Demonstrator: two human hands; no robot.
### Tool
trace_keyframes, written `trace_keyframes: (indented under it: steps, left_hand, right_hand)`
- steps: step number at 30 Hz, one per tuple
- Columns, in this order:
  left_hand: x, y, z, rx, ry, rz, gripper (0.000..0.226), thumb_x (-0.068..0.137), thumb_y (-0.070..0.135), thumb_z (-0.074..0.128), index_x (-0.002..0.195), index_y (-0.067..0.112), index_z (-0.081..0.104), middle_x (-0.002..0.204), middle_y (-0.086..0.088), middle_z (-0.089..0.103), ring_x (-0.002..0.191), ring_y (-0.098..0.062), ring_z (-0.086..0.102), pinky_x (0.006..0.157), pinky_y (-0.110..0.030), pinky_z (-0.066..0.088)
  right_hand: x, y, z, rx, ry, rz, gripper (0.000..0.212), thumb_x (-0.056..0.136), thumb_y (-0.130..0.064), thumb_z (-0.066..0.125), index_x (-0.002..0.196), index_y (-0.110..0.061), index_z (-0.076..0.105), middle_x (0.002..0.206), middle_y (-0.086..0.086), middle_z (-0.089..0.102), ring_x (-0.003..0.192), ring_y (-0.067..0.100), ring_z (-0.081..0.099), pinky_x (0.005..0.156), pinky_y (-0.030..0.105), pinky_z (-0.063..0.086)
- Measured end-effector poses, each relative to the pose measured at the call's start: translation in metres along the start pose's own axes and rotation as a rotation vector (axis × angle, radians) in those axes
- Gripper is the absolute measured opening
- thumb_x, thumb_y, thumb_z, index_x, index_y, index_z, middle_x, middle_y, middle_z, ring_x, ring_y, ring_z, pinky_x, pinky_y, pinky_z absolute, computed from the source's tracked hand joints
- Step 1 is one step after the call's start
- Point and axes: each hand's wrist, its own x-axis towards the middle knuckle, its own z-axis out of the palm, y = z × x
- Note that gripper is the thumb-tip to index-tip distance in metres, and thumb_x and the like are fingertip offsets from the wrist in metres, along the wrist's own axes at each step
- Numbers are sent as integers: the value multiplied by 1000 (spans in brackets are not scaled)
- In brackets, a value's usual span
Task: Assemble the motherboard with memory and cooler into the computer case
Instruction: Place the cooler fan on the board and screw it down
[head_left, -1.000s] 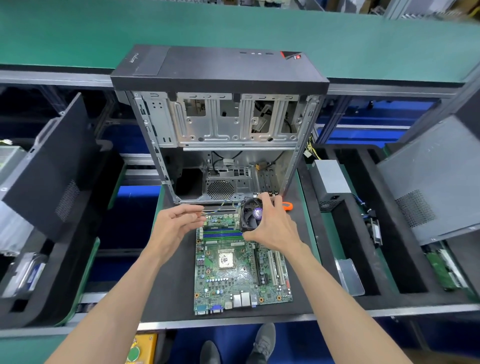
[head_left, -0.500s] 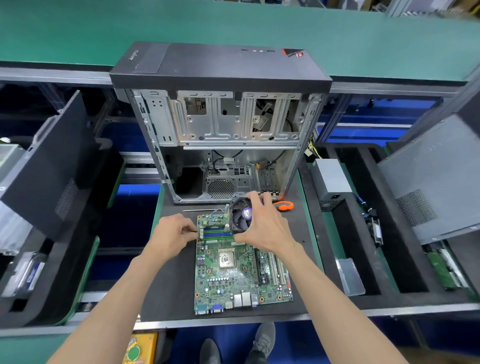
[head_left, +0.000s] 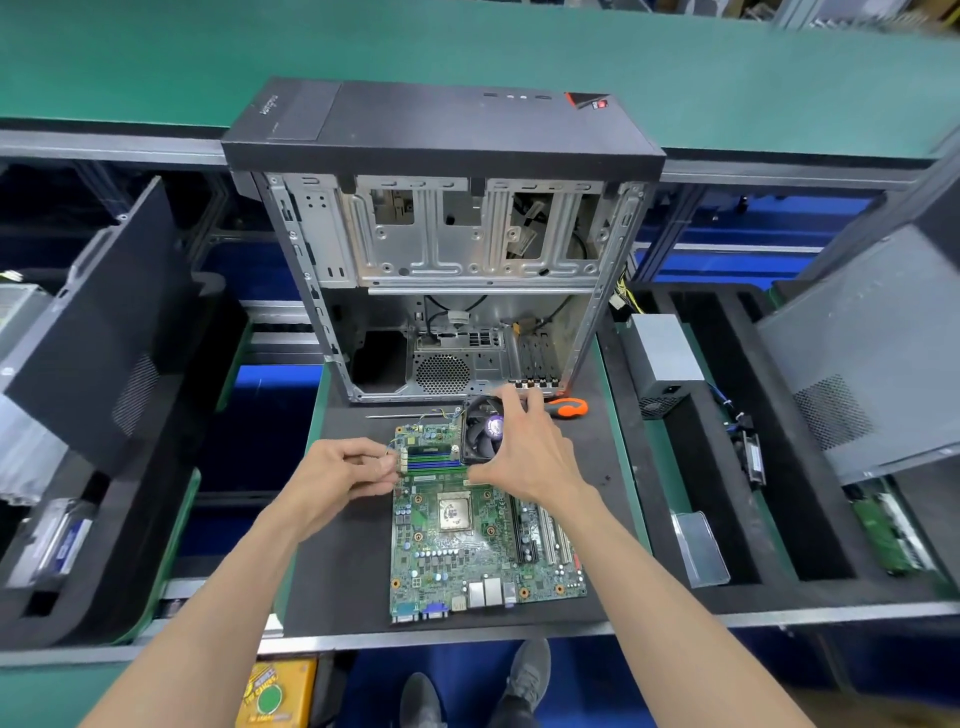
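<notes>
- Since a second ago, left hand (head_left: 349, 475) has dropped to the motherboard (head_left: 470, 525) edge, pinching the cooler's wire (head_left: 390, 448).
- Right hand (head_left: 524, 454) grips the cooler (head_left: 480, 434) over the board's far corner.

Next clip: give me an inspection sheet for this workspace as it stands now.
Surface: black mat on a green bench.
Job's things: motherboard lies flat on the mat; cooler fan over its far edge; open computer case behind.
Clutter: orange-handled screwdriver beside the case.
Grips: left hand pinches the fan connector; right hand holds the cooler fan.
Cables: thin fan wires at the board's far left corner.
Surroundings: side panels, power supply in trays.
</notes>
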Motion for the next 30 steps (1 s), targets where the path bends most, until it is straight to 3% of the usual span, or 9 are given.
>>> trace_keyframes:
  steps: [5, 9, 13, 19, 26, 30]
  left_hand:
    - [3, -7, -8, -167, -15, 17, 14, 74, -2, 72, 88, 0, 78, 94, -25, 73, 89, -29, 74, 75, -29, 61]
    - [2, -13, -6, 104, 30, 71, 12, 83, -13, 70, 88, -2, 74, 89, -25, 73, 89, -32, 74, 75, -29, 61]
    - [4, -24, 1, 582, 138, 204, 19, 82, 4, 79, 83, 22, 76, 79, 6, 76, 76, -7, 69, 73, -11, 49]
    - [2, -34, 7, 695, 205, 310, 28, 78, 3, 82, 73, 28, 70, 74, 15, 72, 72, -3, 67, 73, -15, 52]
    - [3, -40, 7, 788, 206, 320, 25, 78, 6, 83, 72, 27, 70, 72, 21, 71, 72, 0, 67, 76, -26, 55]
    - [5, -42, 7, 800, 193, 309, 25, 78, 7, 83, 71, 28, 70, 73, 22, 71, 72, 1, 65, 70, -15, 50]
  right_hand:
    - [0, 4, 2, 8, -11, 33, 92, 50, -59, 81, 120, -32, 28, 122, 1, 33, 77, 26, 47, 56, 36, 41]
    - [-2, 3, 3, 4, -26, 10, 88, 49, -56, 80, 115, -33, 29, 114, 0, 32, 74, 29, 53, 50, 31, 38]
    - [-5, -1, 8, -11, -14, -29, 83, 49, -55, 79, 113, -33, 29, 108, -2, 30, 72, 27, 48, 42, 25, 24]
    - [-7, -5, 12, -51, -12, -53, 85, 51, -53, 78, 117, -31, 30, 111, 1, 32, 79, 28, 45, 55, 34, 41]
    - [-7, -4, 15, -62, -29, -52, 87, 51, -53, 79, 118, -29, 29, 114, 2, 32, 80, 28, 46, 58, 35, 43]
    - [-6, -3, 15, -53, -19, -49, 86, 51, -54, 80, 116, -31, 29, 112, 1, 32, 80, 28, 47, 56, 35, 41]
